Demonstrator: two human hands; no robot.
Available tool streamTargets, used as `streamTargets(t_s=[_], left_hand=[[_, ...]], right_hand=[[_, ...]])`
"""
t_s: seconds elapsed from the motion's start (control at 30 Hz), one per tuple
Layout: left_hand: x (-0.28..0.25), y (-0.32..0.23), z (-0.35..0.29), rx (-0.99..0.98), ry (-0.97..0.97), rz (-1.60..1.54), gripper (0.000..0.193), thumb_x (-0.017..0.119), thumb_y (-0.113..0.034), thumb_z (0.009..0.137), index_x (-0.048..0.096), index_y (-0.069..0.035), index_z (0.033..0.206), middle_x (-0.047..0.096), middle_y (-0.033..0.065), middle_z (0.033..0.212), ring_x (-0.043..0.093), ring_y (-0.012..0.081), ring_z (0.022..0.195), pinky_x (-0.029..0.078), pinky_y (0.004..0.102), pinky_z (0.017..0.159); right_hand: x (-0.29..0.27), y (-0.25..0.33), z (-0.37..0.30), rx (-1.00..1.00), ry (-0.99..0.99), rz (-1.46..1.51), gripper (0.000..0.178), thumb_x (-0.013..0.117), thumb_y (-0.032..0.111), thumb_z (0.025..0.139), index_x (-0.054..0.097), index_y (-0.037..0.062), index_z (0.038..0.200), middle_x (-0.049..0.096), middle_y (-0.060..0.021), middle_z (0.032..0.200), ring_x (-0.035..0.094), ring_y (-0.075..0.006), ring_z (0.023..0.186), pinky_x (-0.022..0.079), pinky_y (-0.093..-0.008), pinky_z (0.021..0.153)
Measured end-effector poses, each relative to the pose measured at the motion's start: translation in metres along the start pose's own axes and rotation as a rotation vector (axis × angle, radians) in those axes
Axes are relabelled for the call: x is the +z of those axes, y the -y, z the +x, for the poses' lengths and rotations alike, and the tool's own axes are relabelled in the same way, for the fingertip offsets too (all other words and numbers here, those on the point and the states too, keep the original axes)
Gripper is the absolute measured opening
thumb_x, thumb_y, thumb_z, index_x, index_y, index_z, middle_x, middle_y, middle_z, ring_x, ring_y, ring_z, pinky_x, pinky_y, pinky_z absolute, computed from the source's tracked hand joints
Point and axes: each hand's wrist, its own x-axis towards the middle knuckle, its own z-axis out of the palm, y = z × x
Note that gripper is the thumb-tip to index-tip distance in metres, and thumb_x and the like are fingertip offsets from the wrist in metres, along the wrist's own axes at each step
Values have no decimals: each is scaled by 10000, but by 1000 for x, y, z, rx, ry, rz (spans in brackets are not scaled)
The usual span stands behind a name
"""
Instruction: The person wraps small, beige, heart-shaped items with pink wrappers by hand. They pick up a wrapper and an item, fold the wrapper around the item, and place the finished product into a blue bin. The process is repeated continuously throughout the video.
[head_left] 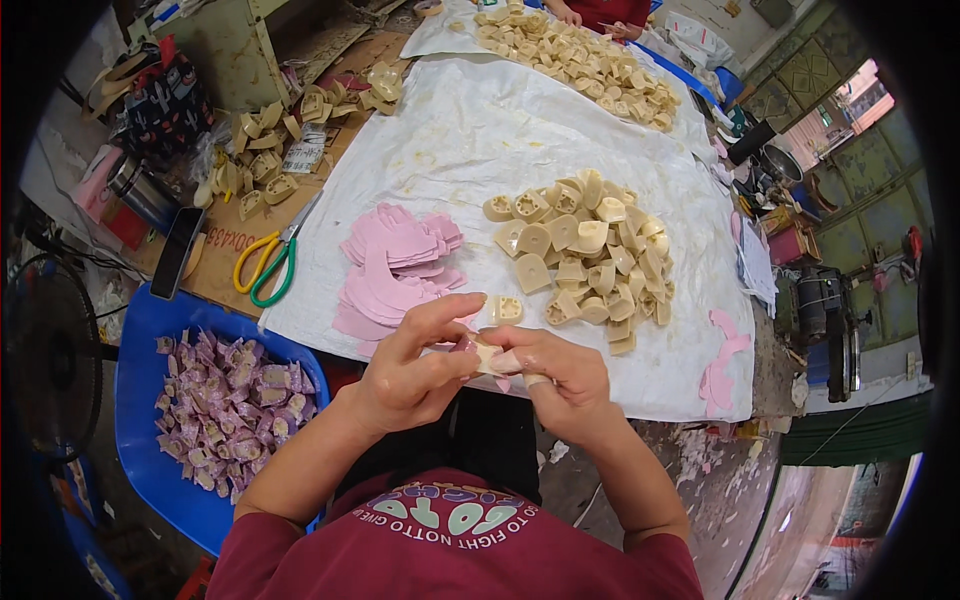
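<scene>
Above the table's near edge, a small beige shoe heel with a scrap of pink covering is pinched between my two hands. My left hand grips its left side with thumb and fingers. From the right, my right hand closes on it, thumb and fingers hiding much of the piece. Just beyond my fingers a single bare heel lies on the white cloth. A stack of pink cut pieces sits to the left of it. To the right is a heap of beige heels.
A blue basin at lower left holds several covered heels. Scissors and a phone lie left of the cloth. Pink offcuts rest at the right edge. Across the table, another person's hand is near a second heel pile.
</scene>
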Motion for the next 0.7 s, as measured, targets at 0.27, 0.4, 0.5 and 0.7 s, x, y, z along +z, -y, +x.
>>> streamTargets(t_s=[0.27, 0.4, 0.5, 0.7], left_hand=[[12, -6, 0, -731, -210, -715, 170, 658, 63, 820, 573, 0, 953, 524, 153, 1210, 624, 206, 990, 561, 319, 783], [9, -5, -1, -889, -198, -887, 119, 616, 54, 866, 569, 3, 962, 537, 90, 1124, 631, 162, 950, 568, 295, 759], [19, -7, -3, -801, -237, -633, 111, 613, 51, 870, 563, 0, 956, 523, 70, 1078, 633, 144, 908, 570, 270, 730], [19, -11, -5, -774, -211, -497, 127, 629, 64, 852, 567, -1, 942, 489, 69, 1118, 612, 122, 902, 555, 258, 737]], right_hand=[[0, -20, 2, 169, -16, 414, 346, 483, -48, 825, 668, 11, 1111, 606, -164, 1249, 579, -233, 1134, 446, -376, 970], [13, -9, 6, 258, -126, 399, 249, 604, -11, 777, 692, 45, 1003, 623, -113, 1227, 497, -294, 1236, 369, -409, 1039], [27, -14, 5, 125, -302, -24, 170, 625, -1, 774, 673, 43, 932, 646, -111, 1143, 513, -309, 1217, 376, -417, 1025], [17, -24, 5, 59, -176, -94, 138, 623, 10, 773, 645, 38, 907, 664, -93, 1046, 542, -330, 1164, 394, -429, 993]])
